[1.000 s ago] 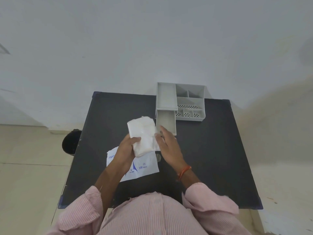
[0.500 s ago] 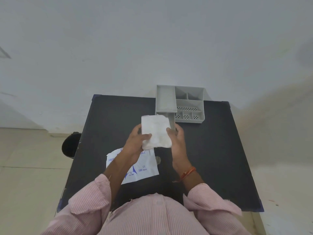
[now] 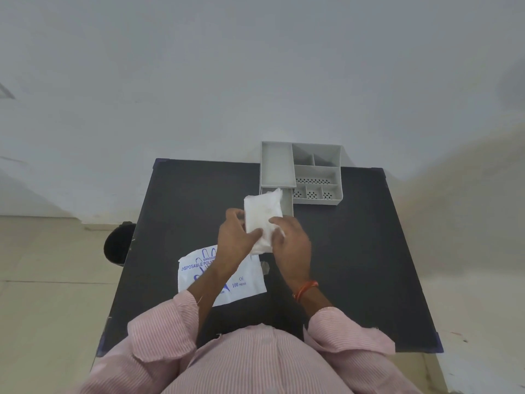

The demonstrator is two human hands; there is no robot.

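Observation:
A folded white wad of thin plastic gloves point(image 3: 262, 216) is held between both hands above the black table point(image 3: 355, 251). My left hand point(image 3: 234, 237) grips its left edge, thumb across the front. My right hand point(image 3: 291, 241) holds its right lower side, fingers curled round it. The wad's far end lies over the pulled-out drawer point(image 3: 287, 204) of a grey plastic organizer point(image 3: 316, 172) at the table's back edge. A flat white packet printed "disposable" in blue point(image 3: 241, 282) lies on the table under my left forearm.
A black bin point(image 3: 118, 243) stands on the floor left of the table. The organizer has several small compartments, some with perforated bottoms. A white wall rises directly behind the table. A small clear scrap point(image 3: 265, 267) lies by the packet.
Both hands carried the glove wad away from me toward the organizer's drawer, and the wad turned more lengthwise. The right hand went from touching its edge to holding it.

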